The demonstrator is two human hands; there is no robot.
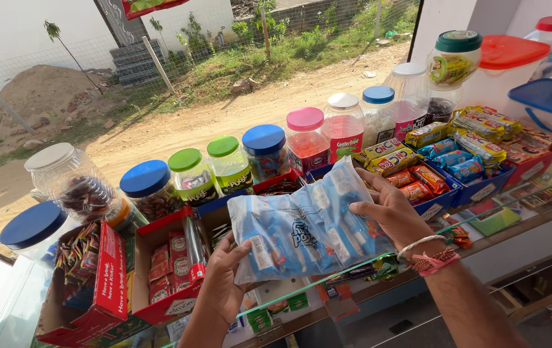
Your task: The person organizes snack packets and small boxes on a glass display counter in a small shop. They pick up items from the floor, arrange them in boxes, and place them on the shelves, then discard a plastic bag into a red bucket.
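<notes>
At the bench's left end I see a blue-lidded jar (33,225) and a clear white-lidded jar (63,177), with two open red cartons (111,270) of small sweets in front of them. A row of lidded candy jars (227,161) runs along the back edge toward the right.

My left hand (221,283) comes up from below near the front edge, fingers clasped on the lower left corner of a clear plastic bag of blue-wrapped sweets (305,229). My right hand (392,216) clamps the bag's right side, thumb on the face of it. The bag is held in the air above the glass front edge (379,258), roughly mid-bench, touching nothing else that I can make out.

As I judge it, the bag is lifted and gripped by both hands but looks sealed, and none of its contents are out. I cannot tell where it belongs.

Right of my hands, blue trays of wrapped biscuits (440,171) and a red tray (534,158) fill the bench's right end, with big lidded tubs (514,64) behind.
</notes>
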